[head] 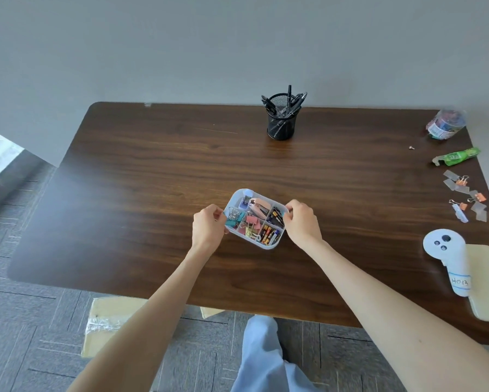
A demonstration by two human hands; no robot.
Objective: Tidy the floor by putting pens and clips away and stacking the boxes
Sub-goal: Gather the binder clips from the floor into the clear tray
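Observation:
A clear plastic organizer tray [269,245] with compartments of coloured binder clips, batteries and a pink stapler sits at the middle of the dark wooden table [152,179]. My left hand [209,224] grips its left rim and my right hand [301,220] grips its right rim. A black mesh pen cup [281,123] full of black pens stands at the table's far edge. A cardboard box [107,323] lies on the carpet under the table's near edge, partly hidden by my left arm.
At the table's right side lie a clip jar [447,124], a green wrapper [457,157], loose orange binder clips with plastic tags [464,193], a white controller [449,258] and a cream phone [486,281]. Grey wall behind; carpet floor below.

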